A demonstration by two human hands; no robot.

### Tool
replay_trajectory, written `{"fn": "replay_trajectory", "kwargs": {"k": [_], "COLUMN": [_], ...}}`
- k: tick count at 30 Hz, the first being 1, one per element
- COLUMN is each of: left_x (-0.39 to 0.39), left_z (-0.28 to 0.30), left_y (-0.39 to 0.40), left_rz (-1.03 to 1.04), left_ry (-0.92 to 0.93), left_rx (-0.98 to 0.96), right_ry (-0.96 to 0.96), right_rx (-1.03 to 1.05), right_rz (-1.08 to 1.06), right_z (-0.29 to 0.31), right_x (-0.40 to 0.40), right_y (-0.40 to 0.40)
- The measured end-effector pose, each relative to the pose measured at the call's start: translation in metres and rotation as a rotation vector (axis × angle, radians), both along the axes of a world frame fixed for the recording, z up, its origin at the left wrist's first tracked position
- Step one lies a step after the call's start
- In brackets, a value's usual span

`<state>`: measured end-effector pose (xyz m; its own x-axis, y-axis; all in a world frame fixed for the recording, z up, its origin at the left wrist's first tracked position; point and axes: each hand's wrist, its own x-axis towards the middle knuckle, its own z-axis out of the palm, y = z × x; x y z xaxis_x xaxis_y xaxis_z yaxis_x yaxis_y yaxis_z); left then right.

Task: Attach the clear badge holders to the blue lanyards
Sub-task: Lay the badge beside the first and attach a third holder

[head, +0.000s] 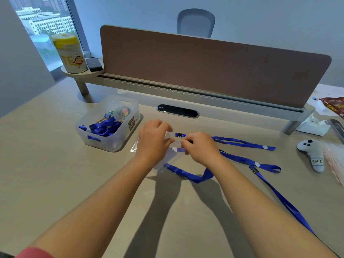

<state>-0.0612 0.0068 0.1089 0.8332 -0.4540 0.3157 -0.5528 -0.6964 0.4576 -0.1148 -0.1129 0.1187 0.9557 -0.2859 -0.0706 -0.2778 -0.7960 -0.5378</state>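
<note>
My left hand (153, 139) pinches the top edge of a clear badge holder (168, 155) held just above the desk. My right hand (200, 147) grips the short blue strap end (181, 150) of a blue lanyard (188, 174) right at the holder's top. That lanyard loops under my right wrist and trails off to the right. A second blue lanyard (242, 142) with a black buckle (179, 135) lies flat behind my hands. A third (279, 196) runs toward the front right edge. Another clear holder (134, 146) peeks out left of my left hand.
A clear plastic bin (119, 140) with more blue lanyards and binder clips stands at the left. A brown divider panel (204, 69) closes the back. A grey plush controller (312, 155), wrappers and a clear packet lie at the right. A yellow-lidded canister (68, 53) stands on the shelf.
</note>
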Motion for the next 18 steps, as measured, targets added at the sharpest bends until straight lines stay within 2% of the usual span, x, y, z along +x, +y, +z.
{"fn": "replay_trajectory", "kwargs": {"k": [3, 6, 11, 18], "left_x": [-0.005, -0.008, -0.014, -0.016], "left_z": [0.000, -0.001, 0.002, 0.004], "left_y": [-0.003, -0.002, 0.002, 0.001], "left_rz": [0.070, 0.007, -0.114, -0.110], "left_ry": [-0.028, 0.087, 0.247, 0.151], "left_rx": [-0.053, -0.103, -0.143, -0.171], "right_ry": [0.012, -0.001, -0.060, -0.080], "right_rx": [0.247, 0.475, 0.540, 0.560], "right_rz": [-0.055, -0.125, -0.118, -0.099], "right_z": [0.002, 0.003, 0.004, 0.002], "right_x": [0.003, 0.003, -0.003, -0.005], "right_y": [0.001, 0.000, -0.001, -0.001]}}
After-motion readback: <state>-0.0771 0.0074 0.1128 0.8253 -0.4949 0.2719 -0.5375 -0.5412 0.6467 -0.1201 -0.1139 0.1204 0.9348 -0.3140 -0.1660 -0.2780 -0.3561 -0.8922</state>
